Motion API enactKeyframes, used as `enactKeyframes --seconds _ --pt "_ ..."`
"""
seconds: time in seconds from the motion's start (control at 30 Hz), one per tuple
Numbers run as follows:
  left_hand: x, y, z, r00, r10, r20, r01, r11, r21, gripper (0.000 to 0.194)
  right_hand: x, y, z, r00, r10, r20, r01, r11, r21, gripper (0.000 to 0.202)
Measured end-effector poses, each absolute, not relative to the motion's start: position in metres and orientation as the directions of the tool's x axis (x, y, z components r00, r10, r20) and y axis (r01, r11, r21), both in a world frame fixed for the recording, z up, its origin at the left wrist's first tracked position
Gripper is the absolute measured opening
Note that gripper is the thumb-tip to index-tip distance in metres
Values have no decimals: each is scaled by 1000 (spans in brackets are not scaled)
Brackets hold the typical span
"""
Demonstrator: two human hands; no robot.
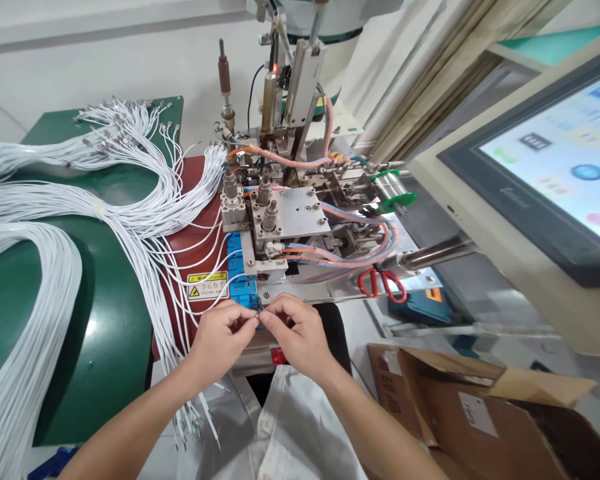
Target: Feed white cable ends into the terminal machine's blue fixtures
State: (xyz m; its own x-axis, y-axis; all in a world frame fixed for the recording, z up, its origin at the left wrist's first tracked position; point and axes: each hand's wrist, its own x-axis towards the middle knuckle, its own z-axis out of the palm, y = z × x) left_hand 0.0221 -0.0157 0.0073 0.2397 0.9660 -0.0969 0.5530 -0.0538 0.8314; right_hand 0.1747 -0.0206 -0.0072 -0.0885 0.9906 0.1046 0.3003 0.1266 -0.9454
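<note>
Two bare hands meet at the front end of the blue fixture [243, 287], at the machine's front edge. Left hand [223, 337] and right hand [300, 330]: thumb and index finger closed in a pinch, fingertips together; the item between them is too small to identify. White cables [135, 223] extend from the green tabletop [105, 333] across the red plate [193, 177]; several single strands lead to the blue fixture, and one passes close to the left hand. Whether it is gripped cannot be determined.

Clearance, left side: limited by strands hanging over the front edge of the red plate. Clearance, right side: a bare stretch of base plate [310, 288] separates the right hand from the red-handled scissors [380, 283], which project past the plate edge. A cardboard box [445, 407] stands lower right, its flaps spread.

Markings: the warning label [207, 285], beside the blue fixture, carries a yellow header, the characters 小心伤手 and "INJURE HA", remaining letters unclear. Brand lettering on the bezel of the display [565, 147] is blurred. Writing on the cardboard box is illegible.
</note>
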Motion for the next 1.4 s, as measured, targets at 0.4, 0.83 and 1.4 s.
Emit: enactKeyframes --seconds 0.4,0.83,1.4 --pt "24 -21 -8 112 989 -93 394 42 918 17 165 -26 -19 121 985 -126 -36 -123 -992 10" --pt "16 -12 0 258 954 -151 579 -28 815 27 164 -26 -28 213 969 128 252 72 -965 11" --pt "6 -1 5 356 927 -115 859 -277 430 18 170 -9 -41 38 985 -166 486 -163 -858 17"
